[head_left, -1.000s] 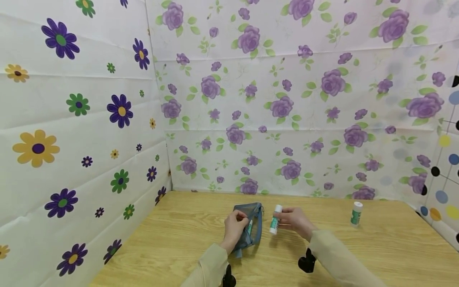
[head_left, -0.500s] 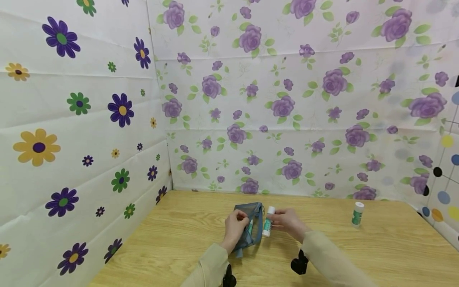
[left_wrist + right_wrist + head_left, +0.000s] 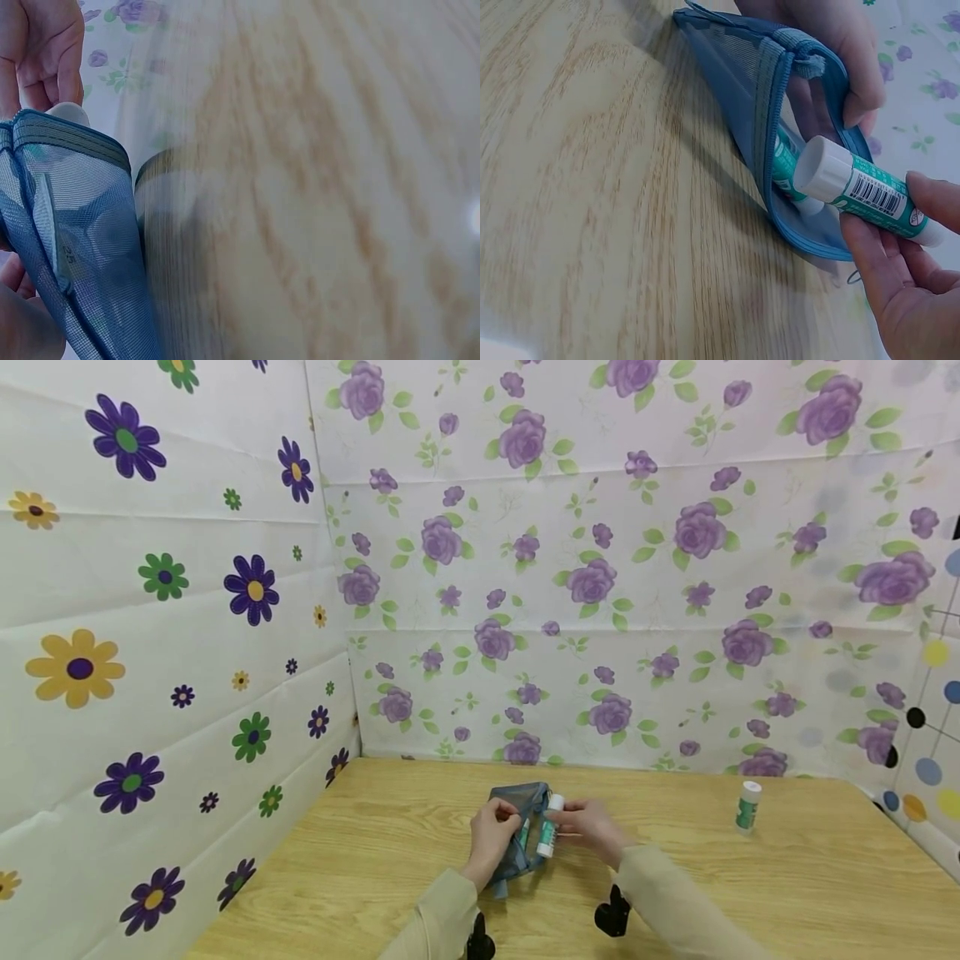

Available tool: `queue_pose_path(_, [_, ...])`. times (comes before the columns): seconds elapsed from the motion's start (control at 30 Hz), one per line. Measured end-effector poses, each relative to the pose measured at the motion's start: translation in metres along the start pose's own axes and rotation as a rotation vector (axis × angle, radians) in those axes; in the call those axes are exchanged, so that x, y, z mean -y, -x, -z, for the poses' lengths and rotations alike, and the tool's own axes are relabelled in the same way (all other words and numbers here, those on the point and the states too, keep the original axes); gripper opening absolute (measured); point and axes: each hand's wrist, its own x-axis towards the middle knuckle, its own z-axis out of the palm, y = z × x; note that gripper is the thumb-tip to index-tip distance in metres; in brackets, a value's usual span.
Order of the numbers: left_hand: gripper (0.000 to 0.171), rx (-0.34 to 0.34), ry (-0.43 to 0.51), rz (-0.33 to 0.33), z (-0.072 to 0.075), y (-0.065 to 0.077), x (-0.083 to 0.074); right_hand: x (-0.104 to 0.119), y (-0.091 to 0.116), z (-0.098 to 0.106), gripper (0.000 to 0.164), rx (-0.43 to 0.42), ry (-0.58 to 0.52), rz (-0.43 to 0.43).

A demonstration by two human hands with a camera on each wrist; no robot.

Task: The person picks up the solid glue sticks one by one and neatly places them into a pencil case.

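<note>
A blue mesh zipper pouch [image 3: 516, 793] lies on the wooden table, its zipped mouth spread toward the right. My left hand [image 3: 491, 839] pinches the mouth's edge and holds it apart. Between the thumb and fingers of my right hand [image 3: 596, 828] is a green-and-white glue stick [image 3: 881, 196], tilted, with one white end right at the pouch's opening. Another glue stick [image 3: 786, 166] lies inside the pouch, partly hidden by the rim. Through the mesh in the left wrist view, the pouch [image 3: 101, 217] shows pale shapes within.
A further glue stick [image 3: 747, 807] stands upright on the table [image 3: 675, 893] at the right. Flower-printed sheets [image 3: 480, 568] hang behind the table and along its left side. Black wrist devices [image 3: 612, 912] sit below the sleeves.
My right hand has moved left with the glue stick, from beside the pouch up to its opening. The left hand has kept its hold on the pouch in the same place.
</note>
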Motion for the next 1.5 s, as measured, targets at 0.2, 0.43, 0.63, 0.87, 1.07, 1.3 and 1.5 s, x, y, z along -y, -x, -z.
queue_pose_path(0.2, [0.003, 0.002, 0.004, -0.002, 0.001, 0.0, 0.001, -0.004, -0.002, -0.007, 0.033, -0.023, -0.043, -0.004])
queue_pose_path(0.43, [0.004, 0.015, 0.006, -0.004, 0.001, -0.001, 0.001, -0.006, -0.001, -0.013, 0.034, -0.023, -0.006, -0.022])
queue_pose_path(0.63, [0.003, 0.013, 0.01, 0.006, 0.001, -0.001, 0.001, -0.009, -0.002, -0.016, 0.035, -0.01, 0.002, -0.024])
queue_pose_path(0.87, [0.005, 0.007, 0.016, 0.013, 0.001, -0.002, 0.001, -0.01, -0.004, -0.018, 0.036, -0.028, -0.01, -0.03])
queue_pose_path(1.07, [0.006, 0.011, -0.002, 0.014, 0.001, -0.003, 0.001, -0.01, -0.005, -0.018, 0.032, -0.039, -0.041, -0.03])
queue_pose_path(1.3, [0.005, 0.003, 0.0, 0.004, 0.0, -0.003, 0.002, -0.013, -0.007, -0.018, 0.029, -0.068, 0.002, -0.035])
queue_pose_path(1.5, [0.005, -0.009, -0.005, -0.006, -0.001, -0.002, 0.002, -0.012, -0.007, -0.023, 0.025, -0.079, 0.06, -0.014])
